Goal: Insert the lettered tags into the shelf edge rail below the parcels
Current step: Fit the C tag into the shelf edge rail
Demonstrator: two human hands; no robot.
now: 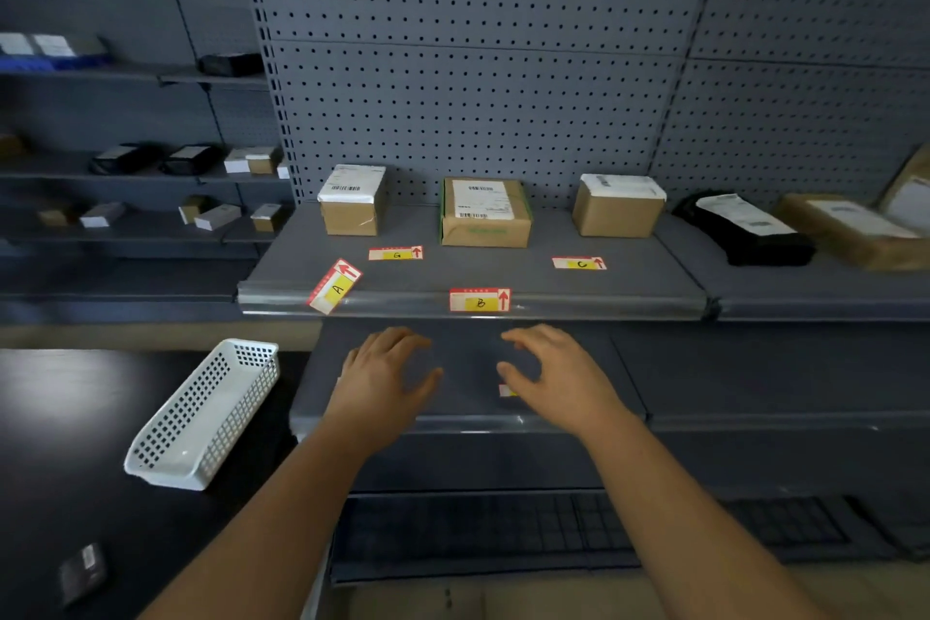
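Observation:
Three cardboard parcels stand on the grey shelf: left [352, 201], middle [485, 213], right [618, 206]. The clear edge rail [604, 306] runs along the shelf front. Tag B [479, 300] sits upright in the rail below the middle parcel. Tag A [334, 286] lies tilted across the shelf's front edge at the left. Tag G [395, 253] and tag C [578, 263] lie flat on the shelf. My left hand [387, 375] and right hand [553, 375] hover below the rail with relaxed fingers, holding nothing. A small red and yellow tag [507, 390] peeks out beside my right hand on the lower shelf.
A white perforated basket [201, 418] rests on the dark table at the left. A black bag parcel [745, 229] and brown envelopes [855, 227] lie on the neighbouring shelf at the right. More small boxes fill shelves at the far left. A dark object [83, 571] lies on the table.

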